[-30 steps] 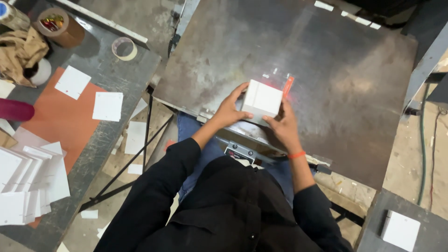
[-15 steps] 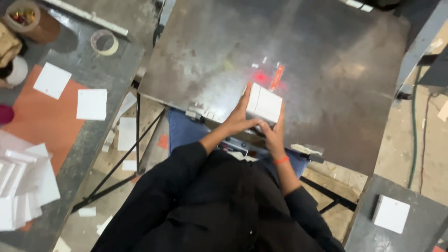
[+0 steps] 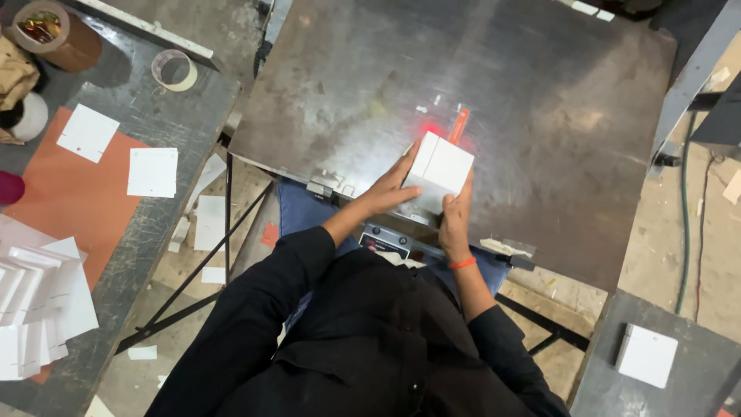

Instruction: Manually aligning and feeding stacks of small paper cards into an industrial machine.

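**Worn metal and scattered paper**

A scuffed steel bench (image 3: 540,116) fills the middle. To the left stands a grey side table (image 3: 166,123) with an orange mat (image 3: 69,201), white paper squares and a tape roll (image 3: 175,69). Paper scraps litter the dusty concrete floor (image 3: 695,232).

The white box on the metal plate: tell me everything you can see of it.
The white box is small, plain and squarish, apparently of card, with a seam line near its left edge. It sits turned at an angle, close to the near edge of the grey metal plate. The left hand presses its left side and the right hand grips its near right corner. A red glow shows on the plate just behind it.
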